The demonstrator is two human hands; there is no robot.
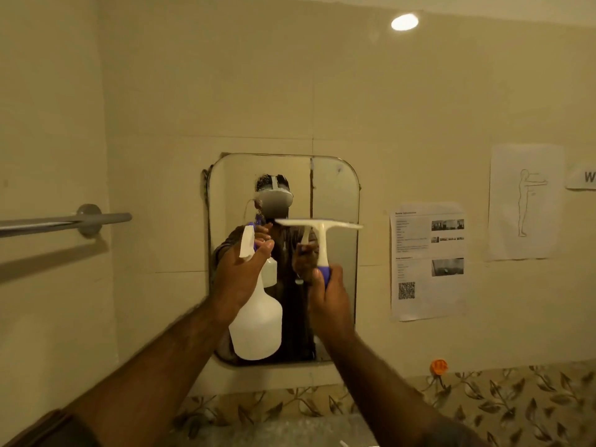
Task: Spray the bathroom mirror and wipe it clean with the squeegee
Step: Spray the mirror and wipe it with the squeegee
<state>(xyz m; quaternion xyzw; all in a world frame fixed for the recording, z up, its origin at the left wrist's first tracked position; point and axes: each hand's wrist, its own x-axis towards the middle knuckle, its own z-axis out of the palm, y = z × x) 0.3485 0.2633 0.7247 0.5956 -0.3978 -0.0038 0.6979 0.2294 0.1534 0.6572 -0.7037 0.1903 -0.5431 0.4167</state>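
Observation:
A small rounded mirror (335, 195) hangs on the beige tiled wall straight ahead. My left hand (240, 274) is closed around the neck of a white spray bottle (256, 327) with a blue trigger, held up in front of the mirror's lower left. My right hand (329, 293) grips the blue handle of a white squeegee (321, 230), whose blade lies level across the mirror's middle. Whether the blade touches the glass I cannot tell. The mirror reflects a person wearing a headset and both tools.
A metal towel bar (64, 221) juts from the left wall. Printed sheets (427, 262) and a figure drawing (525, 201) are taped to the wall at right. An orange hook (438, 366) sits above a leaf-patterned tile band (483, 401).

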